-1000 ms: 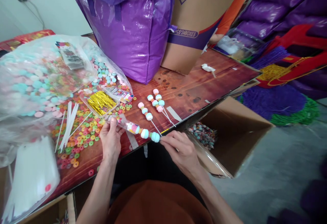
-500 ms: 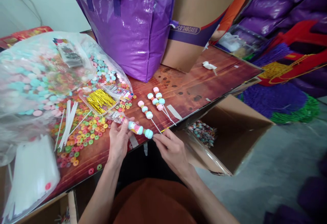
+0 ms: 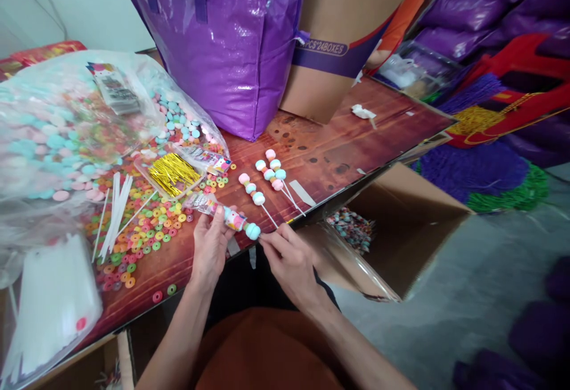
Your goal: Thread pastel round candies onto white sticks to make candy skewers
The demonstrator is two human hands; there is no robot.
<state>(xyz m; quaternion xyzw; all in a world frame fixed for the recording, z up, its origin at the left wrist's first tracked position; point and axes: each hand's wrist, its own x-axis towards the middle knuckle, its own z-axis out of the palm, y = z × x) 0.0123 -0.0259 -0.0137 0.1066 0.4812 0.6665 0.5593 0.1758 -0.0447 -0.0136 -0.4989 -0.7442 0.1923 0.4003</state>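
In my left hand (image 3: 211, 244) is a printed clear candy wrapper (image 3: 200, 203), fingers closed round it. A marshmallow skewer (image 3: 252, 231) runs partly inside the wrapper, its blue marshmallow at the lower end outside. My right hand (image 3: 288, 259) pinches the skewer's stick end just beyond that marshmallow; the stick itself is mostly hidden by the fingers. Beyond my hands, several more skewers of pink, white and blue marshmallows (image 3: 258, 198) lie on the table. A small tray of gold twist ties (image 3: 173, 174) sits to the left, with white sticks (image 3: 116, 215) near it.
Loose ring candies (image 3: 146, 232) cover the left of the table (image 3: 320, 140), before a big bag of marshmallows (image 3: 40, 135). A purple bag (image 3: 222, 57) and a carton (image 3: 320, 90) stand behind. Below the right edge is an open cardboard box (image 3: 409, 224) with finished-looking skewers inside.
The skewer has slid further into the wrapper. My right hand has shifted slightly left toward my left hand, and the view has tilted a little.
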